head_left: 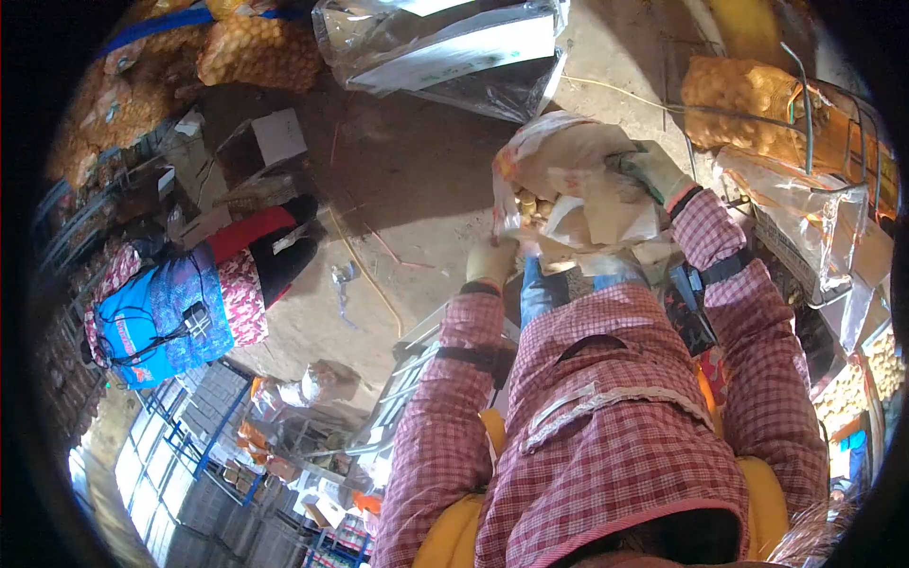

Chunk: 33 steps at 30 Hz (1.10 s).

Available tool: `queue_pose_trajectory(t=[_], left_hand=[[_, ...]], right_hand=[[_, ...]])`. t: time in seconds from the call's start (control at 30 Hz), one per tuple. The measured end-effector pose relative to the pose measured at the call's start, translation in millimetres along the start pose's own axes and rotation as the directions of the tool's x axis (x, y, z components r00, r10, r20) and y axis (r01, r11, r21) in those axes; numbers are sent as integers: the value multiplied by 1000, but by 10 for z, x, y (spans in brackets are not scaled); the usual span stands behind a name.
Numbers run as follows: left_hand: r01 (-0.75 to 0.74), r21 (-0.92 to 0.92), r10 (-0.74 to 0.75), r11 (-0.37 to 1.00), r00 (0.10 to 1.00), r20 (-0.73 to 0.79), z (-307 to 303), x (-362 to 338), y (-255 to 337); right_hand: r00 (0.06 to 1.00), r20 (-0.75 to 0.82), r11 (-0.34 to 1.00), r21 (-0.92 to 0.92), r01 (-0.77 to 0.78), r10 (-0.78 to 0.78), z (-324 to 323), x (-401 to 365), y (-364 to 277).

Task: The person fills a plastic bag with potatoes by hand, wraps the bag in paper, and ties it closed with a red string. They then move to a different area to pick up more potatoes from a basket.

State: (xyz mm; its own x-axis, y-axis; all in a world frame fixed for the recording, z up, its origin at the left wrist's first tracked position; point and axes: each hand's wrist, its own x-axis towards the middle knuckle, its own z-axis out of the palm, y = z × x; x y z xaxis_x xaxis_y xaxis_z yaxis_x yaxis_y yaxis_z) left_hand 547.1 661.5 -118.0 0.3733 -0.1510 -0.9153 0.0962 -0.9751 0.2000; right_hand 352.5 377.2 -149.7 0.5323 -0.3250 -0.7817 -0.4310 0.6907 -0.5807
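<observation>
Both my hands wear pale gloves and are at a whitish plastic sack (559, 142) in front of my legs. My right hand (653, 172) has its fingers closed on the sack's right rim. At the lower left side of the sack is my left hand (492, 259), blurred, so its fingers cannot be made out. Small round tan items (532, 206) show inside the sack's mouth, beside pale torn sheets or flaps (611, 213).
Ahead stands a plastic-lined box (454, 57). Net sacks of round items lie at the upper left (256, 52) and right (739, 90). A plastic-covered carton (805, 227) is at my right. Another person (180, 303) bends at the left. Thin cords lie on the floor.
</observation>
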Motion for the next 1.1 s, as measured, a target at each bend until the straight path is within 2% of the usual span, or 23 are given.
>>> queue_pose_trajectory(t=[0.03,0.1,0.13,0.17,0.23,0.27,0.3,0.33,0.37,0.4,0.43,0.47,0.5,0.53,0.6,0.67,0.7,0.77,0.8,0.9,1.0,1.07,1.1], left_hand=[[1,4,-1,1000,1000,2,92,81,-244],[29,-246,41,969,959,279,280,286,-785],[31,-240,39,970,959,280,212,77,-606],[128,-347,-21,929,955,295,151,-143,-416],[222,-441,-77,870,943,324,41,-299,-372],[102,-412,12,905,964,266,-53,-184,-567],[-21,-374,107,927,972,211,-142,-133,-670],[-25,-367,112,930,970,218,-259,-304,-540],[-96,-313,134,945,986,104,-405,-623,-250],[-157,-250,159,956,987,-9,-491,-871,-3],[-151,-238,155,960,988,-1,-494,-997,105],[-389,-215,330,896,906,-263,-470,-1080,211],[-603,-130,473,787,725,-501,-435,-1149,338],[-605,-126,479,786,725,-495,-373,-1221,518],[-808,113,806,579,546,-228,-161,-1220,920],[-800,257,813,542,576,81,51,-1019,1192],[-806,253,817,535,570,88,169,-855,1265],[-641,566,701,518,698,149,376,-481,1261],[-643,566,701,516,697,152,431,-355,1276],[-567,646,617,512,766,183,561,-111,1169],[-519,725,574,453,792,208,642,99,1025],[-493,725,574,481,802,164,690,206,1008],[-495,725,573,479,802,169,677,219,1029]], right_hand=[[1000,-3,1000,4,-2,2,27,-6,75],[996,-1,953,289,90,-93,105,16,254],[996,-4,952,294,89,-92,196,-94,194],[987,-16,987,-21,161,-162,279,-239,138],[934,-39,763,-589,266,-355,249,-175,400],[933,-49,764,-590,262,-358,272,-120,603],[973,-60,929,-315,195,-225,288,-93,759],[995,-26,996,-9,93,-93,285,-104,832],[995,-34,995,-4,95,-95,301,-145,788],[989,-69,974,-196,114,-130,371,-212,670],[982,-99,919,-378,114,-163,452,-303,574],[972,-121,830,-548,106,-204,481,-341,521],[984,-83,820,-566,84,-158,411,-206,712],[983,-91,824,-561,82,-159,423,-221,720],[964,-140,853,-507,127,-227,532,-287,641],[973,-167,855,-516,53,-161,592,-431,403],[971,-153,871,-484,90,-185,578,-424,415],[973,-109,898,-417,140,-202,502,-308,612],[973,-112,899,-416,139,-202,465,-305,589],[978,-55,793,-595,130,-201,399,-386,475],[983,2,874,-459,162,-181,307,-365,547],[960,-199,980,-27,197,-199,124,-193,943],[976,-213,996,65,56,-41,62,-369,750]])
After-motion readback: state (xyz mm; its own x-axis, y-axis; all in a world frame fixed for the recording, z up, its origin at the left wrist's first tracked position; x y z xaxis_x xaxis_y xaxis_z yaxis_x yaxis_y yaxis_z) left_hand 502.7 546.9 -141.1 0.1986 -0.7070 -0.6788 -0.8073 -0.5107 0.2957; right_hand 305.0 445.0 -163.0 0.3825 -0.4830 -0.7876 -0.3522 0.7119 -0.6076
